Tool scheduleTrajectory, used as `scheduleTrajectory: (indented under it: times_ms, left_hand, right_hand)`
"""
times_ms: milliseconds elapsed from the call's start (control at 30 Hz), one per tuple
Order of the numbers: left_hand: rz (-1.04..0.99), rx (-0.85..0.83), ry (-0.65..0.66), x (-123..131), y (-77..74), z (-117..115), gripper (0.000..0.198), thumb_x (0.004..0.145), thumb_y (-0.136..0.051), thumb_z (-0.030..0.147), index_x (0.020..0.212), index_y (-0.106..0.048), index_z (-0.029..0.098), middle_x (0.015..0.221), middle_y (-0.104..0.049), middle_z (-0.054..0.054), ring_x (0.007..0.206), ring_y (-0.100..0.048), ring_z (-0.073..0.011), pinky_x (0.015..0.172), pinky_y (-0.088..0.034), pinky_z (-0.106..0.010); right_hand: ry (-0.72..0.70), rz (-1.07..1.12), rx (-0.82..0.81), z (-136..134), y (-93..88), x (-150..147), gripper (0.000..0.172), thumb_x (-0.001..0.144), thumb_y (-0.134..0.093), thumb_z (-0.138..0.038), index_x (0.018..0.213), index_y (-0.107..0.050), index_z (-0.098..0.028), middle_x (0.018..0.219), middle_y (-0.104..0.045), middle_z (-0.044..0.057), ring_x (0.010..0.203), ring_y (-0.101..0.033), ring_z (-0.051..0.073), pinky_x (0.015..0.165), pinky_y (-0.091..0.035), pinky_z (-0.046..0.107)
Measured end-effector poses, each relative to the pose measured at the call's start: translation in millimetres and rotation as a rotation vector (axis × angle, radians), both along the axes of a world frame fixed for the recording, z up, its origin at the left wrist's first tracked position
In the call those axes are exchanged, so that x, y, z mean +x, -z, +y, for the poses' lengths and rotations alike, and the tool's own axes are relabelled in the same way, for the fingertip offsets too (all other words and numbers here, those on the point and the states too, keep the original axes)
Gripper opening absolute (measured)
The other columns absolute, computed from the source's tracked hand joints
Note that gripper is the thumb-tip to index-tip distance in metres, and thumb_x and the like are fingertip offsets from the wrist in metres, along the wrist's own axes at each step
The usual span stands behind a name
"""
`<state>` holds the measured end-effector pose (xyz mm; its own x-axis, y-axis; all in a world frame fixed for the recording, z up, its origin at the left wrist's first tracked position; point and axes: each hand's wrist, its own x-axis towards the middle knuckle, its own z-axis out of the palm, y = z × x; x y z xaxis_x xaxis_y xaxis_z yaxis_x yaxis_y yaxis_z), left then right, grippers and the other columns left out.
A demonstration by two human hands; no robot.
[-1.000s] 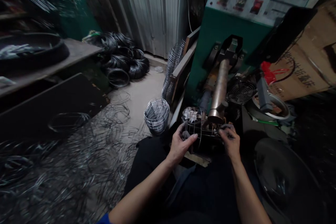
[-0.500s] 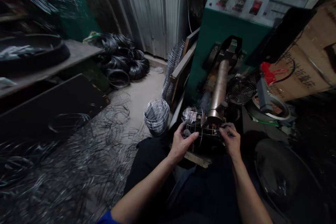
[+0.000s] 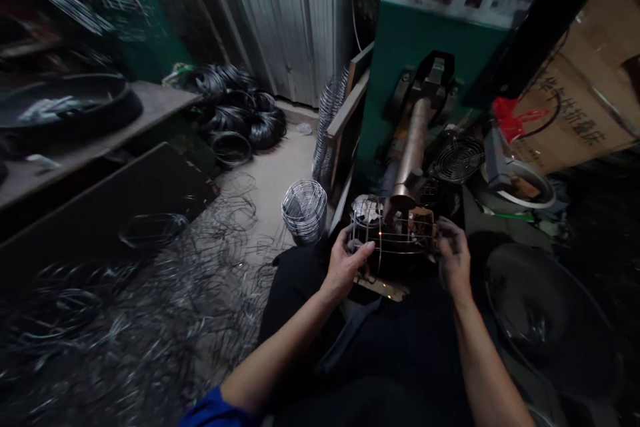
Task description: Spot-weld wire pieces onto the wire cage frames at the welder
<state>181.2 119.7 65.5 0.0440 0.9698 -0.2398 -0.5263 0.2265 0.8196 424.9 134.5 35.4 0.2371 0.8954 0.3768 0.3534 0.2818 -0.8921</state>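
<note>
My left hand (image 3: 346, 263) grips the left end of a wire basket (image 3: 400, 251), thumb along its near side. The basket is an open frame of thin metal wires, lying sideways below the end of the machine's thick metal cylinder (image 3: 413, 147). Small orange sparks glow on its wires and just below. At the basket's right end, my right hand (image 3: 454, 257) has its fingers bent in against the wires; they are somewhat blurred, and their tips are partly hidden. Behind the basket, the machine's lower parts show only in pieces.
Nested wire baskets (image 3: 304, 210) stand left of my knee. Loose wire pieces (image 3: 200, 307) cover the floor. A green machine (image 3: 400, 37) with a red light rises ahead. On the right are a dark round basin (image 3: 540, 320), a metal bowl (image 3: 543, 193) and a cardboard box (image 3: 590, 100).
My right hand has moved rightward, away from below the cylinder, and more of the basket shows. Sparks have appeared. My left hand keeps its grip, and the whole view has shifted slightly.
</note>
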Motion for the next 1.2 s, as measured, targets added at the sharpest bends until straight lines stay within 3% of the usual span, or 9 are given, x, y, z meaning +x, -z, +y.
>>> scheduleTrajectory:
  times_ms: [133,267,333,400,467,600,800,1033,1200]
  left_hand:
    - [-0.114,-0.146,0.076,-13.2,10.8,-64.3,0.071,0.074,-0.079,0.051,0.128,-0.047,0.018,0.073,-0.059,0.003,0.045,-0.051,-0.0080,0.041,-0.042,-0.019]
    - [0.232,-0.229,0.474,-65.7,25.3,-112.0,0.050,0.072,-0.080,0.052,0.106,-0.069,0.017,0.081,-0.071,-0.006,0.067,-0.066,-0.0175,0.059,-0.053,-0.026]
    - [0.557,-0.114,0.504,-86.3,25.4,-100.7,0.038,0.073,-0.077,0.053,0.091,-0.074,0.020,0.078,-0.073,-0.006,0.072,-0.067,-0.0218,0.060,-0.054,-0.029]
    - [0.787,0.120,0.378,-85.9,24.2,-73.4,0.039,0.079,-0.074,0.047,0.108,-0.072,0.020,0.106,-0.074,-0.010,0.100,-0.067,-0.0274,0.080,-0.056,-0.035]
    - [0.923,0.300,0.415,-67.9,26.9,-45.4,0.045,0.084,-0.068,0.043,0.121,-0.067,0.018,0.114,-0.072,-0.011,0.104,-0.067,-0.0272,0.087,-0.054,-0.037]
    - [1.039,0.464,0.434,-31.0,45.2,-19.5,0.025,0.088,-0.060,0.030,0.105,-0.074,0.017,0.099,-0.076,-0.010,0.092,-0.071,-0.0245,0.086,-0.053,-0.035]
    - [1.021,0.532,0.368,-28.8,55.9,-16.8,0.024,0.090,-0.059,0.025,0.108,-0.072,0.017,0.102,-0.075,-0.010,0.093,-0.071,-0.0231,0.086,-0.054,-0.034]
    - [1.130,0.723,0.264,-24.0,24.8,18.2,0.028,0.091,-0.055,0.019,0.115,-0.070,0.016,0.101,-0.075,-0.011,0.089,-0.070,-0.0223,0.083,-0.054,-0.034]
    - [1.239,0.829,0.211,-26.8,14.0,34.7,0.027,0.094,-0.051,0.020,0.112,-0.071,0.016,0.100,-0.074,-0.012,0.086,-0.070,-0.0214,0.079,-0.053,-0.031]
  right_hand:
    - [0.051,-0.083,-0.215,-51.8,31.3,28.8,0.054,0.094,-0.048,-0.058,0.131,-0.056,-0.019,0.124,-0.066,0.013,0.115,-0.061,0.028,0.101,-0.045,0.043]
    - [-0.028,-0.103,-0.487,-88.7,40.7,33.8,0.055,0.095,-0.039,-0.063,0.108,-0.067,-0.018,0.071,-0.071,0.005,0.064,-0.066,0.021,0.067,-0.053,0.033]
    - [-0.166,-0.144,-0.578,-86.2,36.9,21.1,0.053,0.094,-0.042,-0.063,0.097,-0.070,-0.019,0.062,-0.067,0.002,0.052,-0.060,0.018,0.056,-0.049,0.028]
    - [-0.313,-0.237,-0.600,-72.9,33.6,3.3,0.049,0.092,-0.046,-0.062,0.082,-0.070,-0.019,0.059,-0.064,0.000,0.052,-0.058,0.016,0.054,-0.046,0.026]
    - [-0.395,-0.297,-0.597,-60.3,32.4,-12.7,0.047,0.091,-0.050,-0.060,0.075,-0.068,-0.019,0.060,-0.063,-0.001,0.056,-0.059,0.016,0.056,-0.045,0.025]
    - [-0.462,-0.091,-0.645,-66.8,36.3,-15.9,0.046,0.091,-0.052,-0.058,0.111,-0.068,-0.019,0.084,-0.073,0.003,0.066,-0.067,0.017,0.060,-0.050,0.026]
    - [-0.214,-0.089,-0.549,-89.0,38.1,-0.8,0.051,0.089,-0.054,-0.060,0.109,-0.072,-0.017,0.073,-0.071,0.003,0.066,-0.066,0.019,0.063,-0.051,0.028]
    - [-0.139,-0.208,-0.456,-47.0,3.3,-21.9,0.048,0.097,-0.044,-0.051,0.124,-0.068,-0.020,0.058,-0.063,-0.001,0.041,-0.056,0.015,0.048,-0.047,0.026]
    - [-0.073,-0.551,-0.363,-30.8,-14.8,-29.4,0.040,0.098,-0.046,-0.039,0.132,-0.064,-0.028,0.078,-0.075,0.004,0.057,-0.067,0.021,0.060,-0.051,0.030]
